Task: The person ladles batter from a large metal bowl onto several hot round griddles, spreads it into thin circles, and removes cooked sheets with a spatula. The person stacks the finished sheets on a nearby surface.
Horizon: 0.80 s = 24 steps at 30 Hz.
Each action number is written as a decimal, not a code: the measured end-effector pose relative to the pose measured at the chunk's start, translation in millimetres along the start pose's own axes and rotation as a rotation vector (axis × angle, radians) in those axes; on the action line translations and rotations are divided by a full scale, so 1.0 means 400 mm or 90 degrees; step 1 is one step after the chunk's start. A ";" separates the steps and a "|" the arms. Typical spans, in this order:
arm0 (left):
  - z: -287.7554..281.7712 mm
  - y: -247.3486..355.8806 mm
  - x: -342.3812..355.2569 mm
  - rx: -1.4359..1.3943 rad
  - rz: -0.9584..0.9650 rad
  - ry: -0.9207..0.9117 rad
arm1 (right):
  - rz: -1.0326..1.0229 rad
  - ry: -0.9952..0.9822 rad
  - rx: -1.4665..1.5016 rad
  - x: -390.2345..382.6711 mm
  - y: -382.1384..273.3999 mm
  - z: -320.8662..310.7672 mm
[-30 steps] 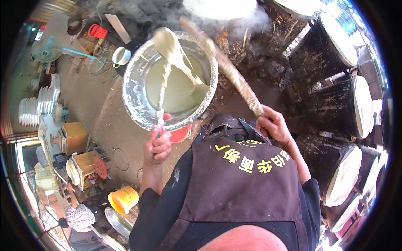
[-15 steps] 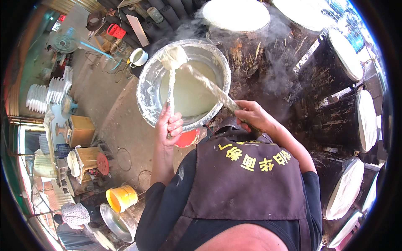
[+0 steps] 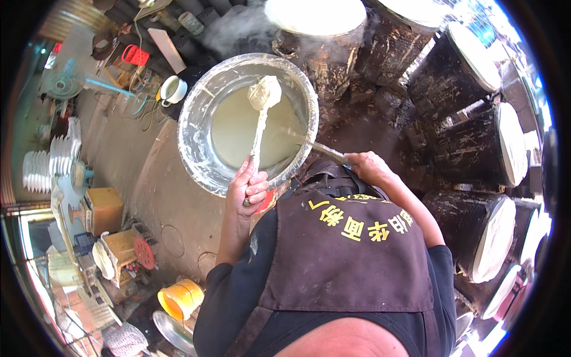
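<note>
A large metal basin [image 3: 189,128] with a batter-smeared rim holds pale, thin batter [image 3: 238,128]. My left hand [image 3: 248,187] is closed around the handle of a batter-coated ladle [image 3: 260,134], whose rounded, caked head is held up over the basin. My right hand [image 3: 373,168] grips a wooden stick [image 3: 327,150] that crosses the basin's right rim. Its far end is over the batter and blurred, so I cannot tell whether it dips in.
Steaming dark drums [image 3: 318,50] with white tops curve round from the far side to the right. A white enamel pot [image 3: 173,90] stands left of the basin. Nearer on the left are a wooden box [image 3: 104,208], a yellow bucket [image 3: 180,298] and a metal pan [image 3: 173,330].
The ladle's head has moved from the basin's far left rim to over its middle. The stick has swung lower and rightward. The whole view has shifted slightly.
</note>
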<state>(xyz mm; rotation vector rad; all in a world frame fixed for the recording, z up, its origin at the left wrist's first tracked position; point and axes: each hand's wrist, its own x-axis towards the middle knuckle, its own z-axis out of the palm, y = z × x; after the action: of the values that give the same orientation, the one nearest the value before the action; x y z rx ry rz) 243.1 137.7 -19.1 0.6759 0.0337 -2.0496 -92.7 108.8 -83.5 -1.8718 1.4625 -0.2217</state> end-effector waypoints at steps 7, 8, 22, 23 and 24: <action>0.042 0.047 0.076 0.152 -0.076 0.031 | 0.129 0.220 0.377 -0.059 -0.048 -0.016; 0.029 0.061 0.086 0.159 -0.105 0.025 | 0.077 0.277 0.311 -0.068 -0.051 -0.013; 0.245 -0.178 0.405 0.239 -0.552 -0.088 | -0.201 0.394 0.015 -0.089 -0.062 -0.121; 0.268 -0.208 0.425 0.271 -0.557 -0.060 | -0.186 0.351 0.048 -0.114 -0.028 -0.142; 0.293 -0.239 0.441 0.300 -0.558 -0.032 | -0.175 0.304 0.080 -0.157 -0.002 -0.186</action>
<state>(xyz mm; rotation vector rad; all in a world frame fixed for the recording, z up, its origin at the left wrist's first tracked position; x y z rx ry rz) 43.3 19.2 -26.2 1.0155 -0.2277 -2.9624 -153.8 132.1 -11.6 -1.9961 1.4394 -0.9249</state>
